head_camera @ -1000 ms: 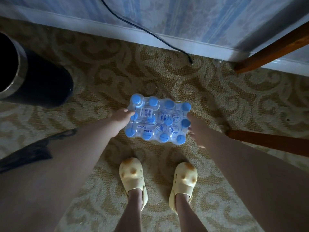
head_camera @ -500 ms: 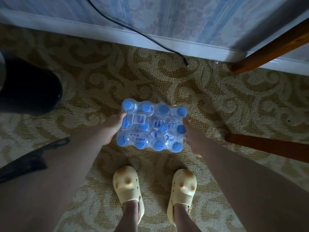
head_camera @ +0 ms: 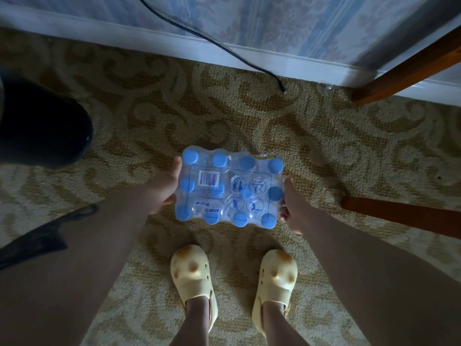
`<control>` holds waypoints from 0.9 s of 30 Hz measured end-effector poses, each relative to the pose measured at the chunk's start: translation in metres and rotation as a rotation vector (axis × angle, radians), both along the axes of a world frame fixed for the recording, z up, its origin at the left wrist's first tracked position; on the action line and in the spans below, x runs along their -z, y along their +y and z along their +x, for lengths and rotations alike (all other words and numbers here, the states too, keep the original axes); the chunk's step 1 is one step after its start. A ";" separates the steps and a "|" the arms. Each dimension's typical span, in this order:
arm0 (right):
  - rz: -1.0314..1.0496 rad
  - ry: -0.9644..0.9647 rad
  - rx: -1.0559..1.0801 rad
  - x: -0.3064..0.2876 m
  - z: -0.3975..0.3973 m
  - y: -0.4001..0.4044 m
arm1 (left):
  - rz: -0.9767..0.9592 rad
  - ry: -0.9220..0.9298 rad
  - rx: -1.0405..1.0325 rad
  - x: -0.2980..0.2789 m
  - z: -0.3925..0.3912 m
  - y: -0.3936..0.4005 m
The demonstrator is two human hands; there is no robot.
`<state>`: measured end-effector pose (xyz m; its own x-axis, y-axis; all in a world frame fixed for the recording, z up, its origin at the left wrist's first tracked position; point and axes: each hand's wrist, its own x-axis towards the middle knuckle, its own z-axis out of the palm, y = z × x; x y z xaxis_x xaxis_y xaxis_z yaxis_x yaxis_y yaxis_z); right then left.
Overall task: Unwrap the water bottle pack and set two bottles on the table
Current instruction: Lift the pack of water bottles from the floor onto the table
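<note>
shrink-wrapped water bottle pack [head_camera: 229, 187] blue caps up, held between both hands above patterned carpet [head_camera: 224, 116], left hand [head_camera: 163, 189] fingers clamped on left edge, right hand [head_camera: 293, 208] gripping right edge, yellow clogs [head_camera: 192, 275] below, wrap intact

Both hands [head_camera: 164, 188] [head_camera: 294, 208] clamped inward

Pack: the shrink-wrapped pack of clear blue-capped water bottles [head_camera: 229, 187] now sits nearer the yellow clogs [head_camera: 193, 278], toward 6 o'clock.
Hands: left hand [head_camera: 163, 189] and right hand [head_camera: 294, 208] lowered with it.
Bin: black cylindrical bin [head_camera: 42, 126] shifted toward 9 o'clock.
</note>
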<state>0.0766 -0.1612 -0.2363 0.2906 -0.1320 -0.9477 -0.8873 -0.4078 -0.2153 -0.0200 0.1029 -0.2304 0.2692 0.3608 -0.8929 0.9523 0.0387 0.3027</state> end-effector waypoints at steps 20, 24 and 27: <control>0.026 -0.333 -0.038 -0.225 -0.028 -0.023 | 0.210 -0.097 -0.472 -0.223 -0.048 -0.033; -0.033 -0.482 0.014 -0.346 -0.029 -0.029 | 0.190 -0.210 -0.476 -0.343 -0.037 -0.037; -0.147 -0.636 0.070 -0.430 -0.032 -0.035 | 0.168 -0.327 -0.508 -0.428 -0.025 -0.038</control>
<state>0.0449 -0.1959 0.1940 0.7742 -0.2856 -0.5649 -0.6310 -0.4192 -0.6528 -0.0447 0.0646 0.1975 0.2769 0.6441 -0.7130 0.6846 0.3885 0.6168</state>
